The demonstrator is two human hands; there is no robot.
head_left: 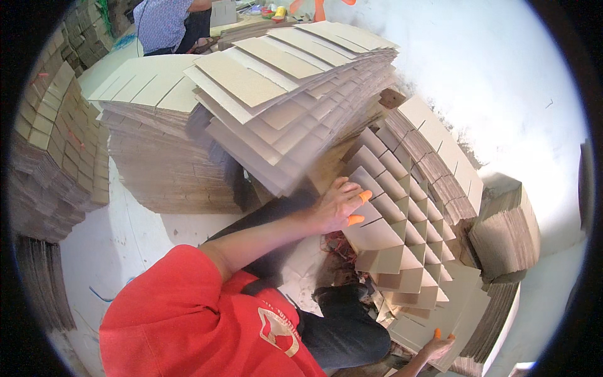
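Note:
Before me stands a grid of interlocked cardboard dividers (411,232), its slotted strips crossing to form open cells. At its left edge is my left hand (336,204). Its orange-capped thumb and forefinger are apart against the nearest slotted panel, and the other fingers are loosely bent. My right hand (435,347), low on the right, pinches the lower edge of a flat cardboard sheet (461,308); orange caps cover fingertips there too. This sheet lies just below the grid, partly overlapped by it. The fingers beneath the sheet are hidden.
A tall, fanned stack of slotted cardboard (270,69) leans ahead, beside another stack (169,163). More piles stand at the right (505,232) and far left (56,138). A person in a patterned shirt (162,25) sits at the back. My dark-trousered knee (352,336) is close below the grid.

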